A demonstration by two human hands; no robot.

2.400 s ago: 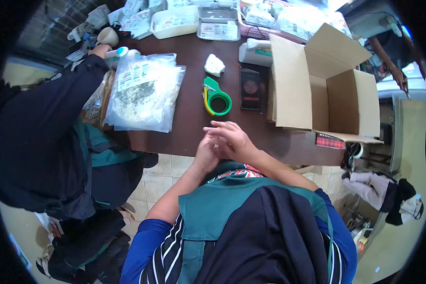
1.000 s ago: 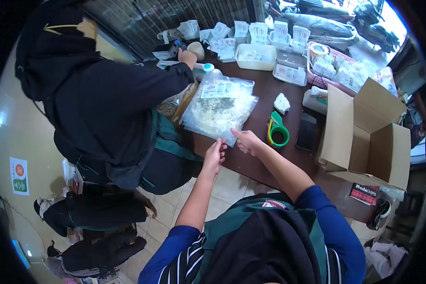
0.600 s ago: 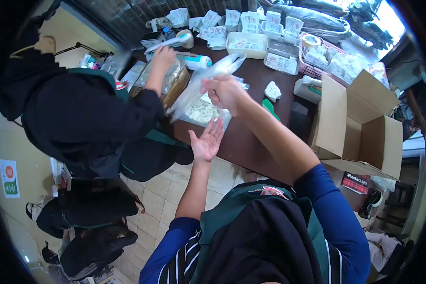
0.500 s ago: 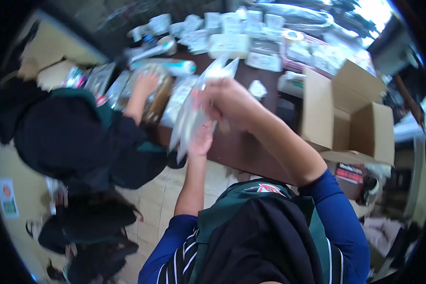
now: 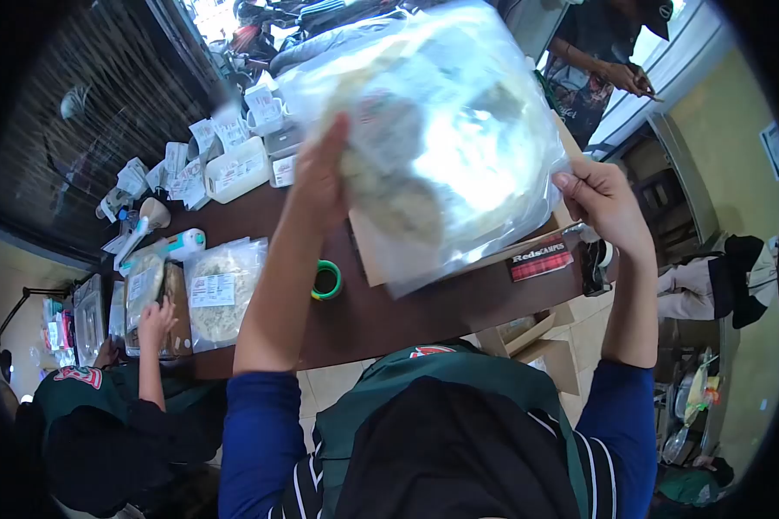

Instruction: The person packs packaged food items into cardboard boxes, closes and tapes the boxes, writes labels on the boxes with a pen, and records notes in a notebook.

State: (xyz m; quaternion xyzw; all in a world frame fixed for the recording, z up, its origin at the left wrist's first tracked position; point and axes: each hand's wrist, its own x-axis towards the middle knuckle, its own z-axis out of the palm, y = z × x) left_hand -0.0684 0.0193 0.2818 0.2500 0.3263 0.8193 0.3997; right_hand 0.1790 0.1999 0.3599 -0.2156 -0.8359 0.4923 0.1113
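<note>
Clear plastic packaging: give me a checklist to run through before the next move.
1. Right hand gripping the packaging: ok, pinched at its right edge.
2. Left hand closed on it: cannot tell, it touches the left edge but is blurred.
3. One bag or several: cannot tell, glare and blur.
4. View into the cardboard box: not ok, the packaging blocks it.
5. Green tape dispenser apart from the packaging: ok.

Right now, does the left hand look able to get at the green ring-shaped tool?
Probably yes, once freed: the left hand is holding the clear plastic bags. The green ring-shaped tool lies on the table near the left forearm, with nothing visible on top.
</note>
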